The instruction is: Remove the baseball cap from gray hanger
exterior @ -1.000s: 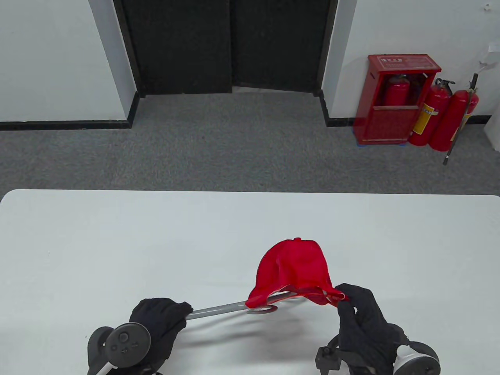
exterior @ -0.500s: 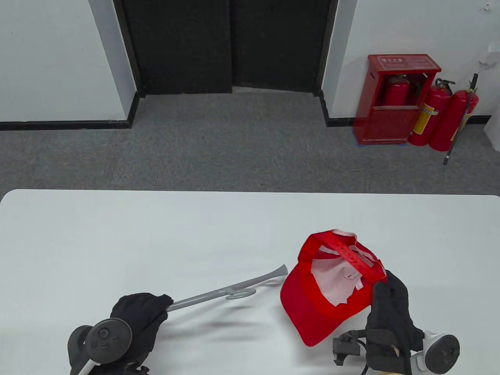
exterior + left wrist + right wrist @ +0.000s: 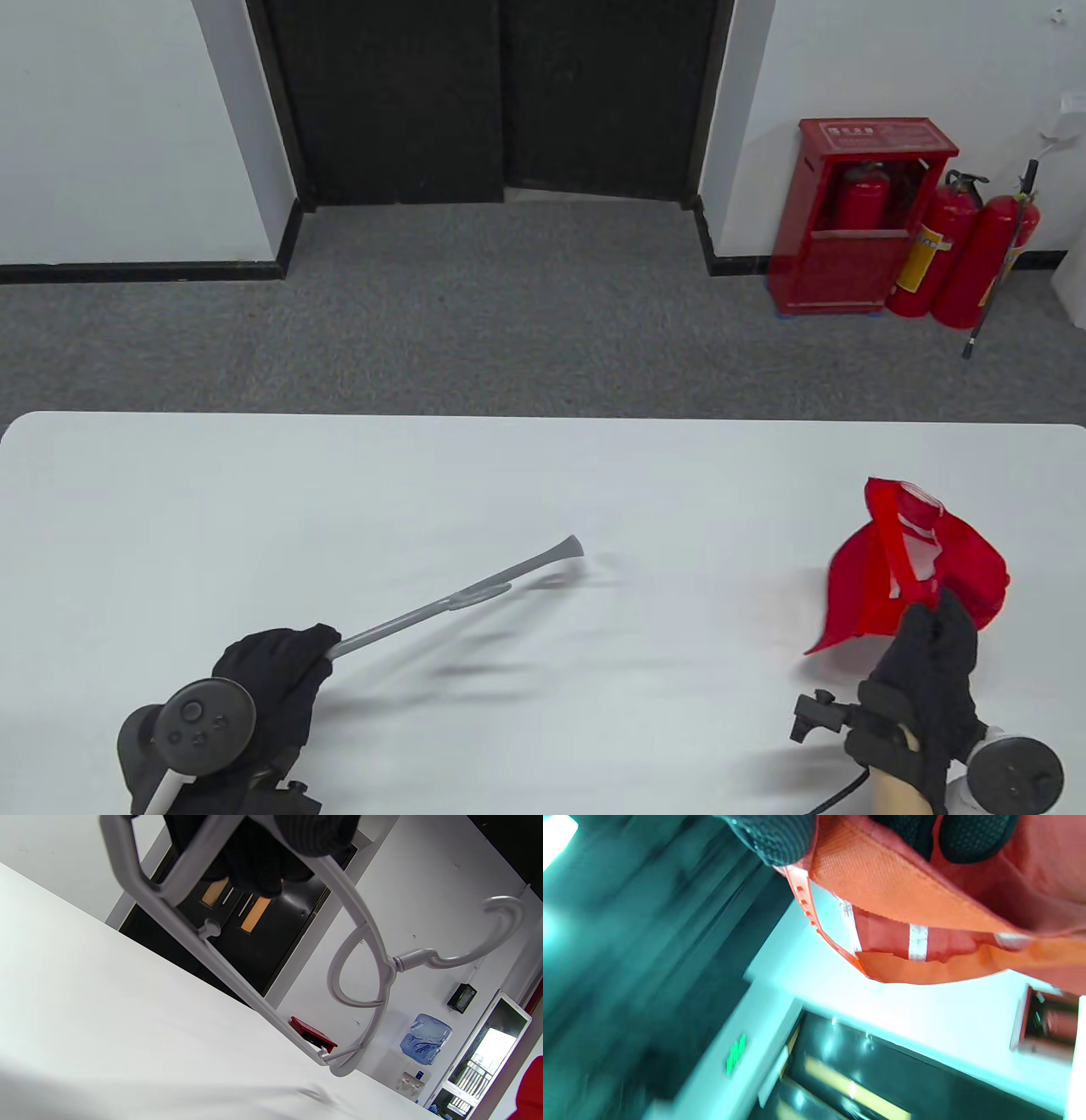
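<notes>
The red baseball cap (image 3: 916, 569) hangs from my right hand (image 3: 929, 654) at the table's right, above the surface and well apart from the hanger. My right hand pinches it by the back strap; in the right wrist view the fingers (image 3: 780, 836) grip the cap's band (image 3: 882, 878). My left hand (image 3: 271, 679) grips one end of the gray hanger (image 3: 458, 598) and holds it above the table, pointing up and right. The left wrist view shows the hanger's bare frame and hook (image 3: 373, 955) under my fingers (image 3: 254, 861).
The white table (image 3: 339, 492) spans the lower half of the view. Beyond its far edge are grey carpet, a dark double door and a red fire extinguisher cabinet (image 3: 857, 221) with extinguishers by the wall.
The cap came off the hanger's end. My right hand carried it to the right while my left hand pulled the hanger left. The gap between them has grown wide.
</notes>
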Demonstrator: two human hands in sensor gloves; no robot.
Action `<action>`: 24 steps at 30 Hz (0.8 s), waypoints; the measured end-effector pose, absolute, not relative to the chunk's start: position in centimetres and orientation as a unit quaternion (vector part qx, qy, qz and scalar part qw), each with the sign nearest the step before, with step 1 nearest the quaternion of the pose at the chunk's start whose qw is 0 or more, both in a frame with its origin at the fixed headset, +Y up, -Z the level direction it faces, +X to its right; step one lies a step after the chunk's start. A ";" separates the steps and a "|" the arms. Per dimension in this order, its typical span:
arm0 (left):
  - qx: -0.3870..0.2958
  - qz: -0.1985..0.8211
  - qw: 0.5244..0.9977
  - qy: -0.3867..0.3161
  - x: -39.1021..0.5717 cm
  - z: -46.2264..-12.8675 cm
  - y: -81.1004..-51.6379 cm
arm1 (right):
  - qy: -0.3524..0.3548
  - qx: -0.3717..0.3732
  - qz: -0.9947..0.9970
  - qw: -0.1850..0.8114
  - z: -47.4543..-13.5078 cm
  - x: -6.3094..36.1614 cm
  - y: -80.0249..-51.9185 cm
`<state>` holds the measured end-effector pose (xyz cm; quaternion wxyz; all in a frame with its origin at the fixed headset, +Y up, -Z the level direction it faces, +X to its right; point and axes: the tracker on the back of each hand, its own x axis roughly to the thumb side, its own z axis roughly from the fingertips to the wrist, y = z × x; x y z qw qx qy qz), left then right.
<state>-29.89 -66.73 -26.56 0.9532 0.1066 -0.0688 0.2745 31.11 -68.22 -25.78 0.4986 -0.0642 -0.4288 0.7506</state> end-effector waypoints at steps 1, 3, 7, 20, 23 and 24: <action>0.107 0.274 0.953 -0.067 -30.0 -26.6 -66.8 | -0.398 -0.042 0.803 0.441 -26.5 29.8 -68.6; 0.107 0.273 0.954 -0.065 -30.1 -26.6 -66.9 | -0.345 -0.014 0.859 0.378 -27.7 28.0 -69.8; 0.107 0.273 0.954 -0.061 -30.2 -26.6 -67.0 | -0.230 0.040 0.925 0.301 -29.6 25.1 -72.3; 0.122 0.257 0.957 -0.048 -30.2 -26.9 -67.3 | -0.070 0.033 0.961 0.266 -31.0 23.0 -75.5; 0.125 0.245 0.960 -0.045 -30.2 -27.1 -67.6 | -0.016 0.035 0.964 0.263 -31.2 22.7 -75.6; 0.125 0.244 0.961 -0.044 -30.2 -27.2 -67.7 | -0.014 0.038 0.965 0.257 -31.3 22.5 -75.5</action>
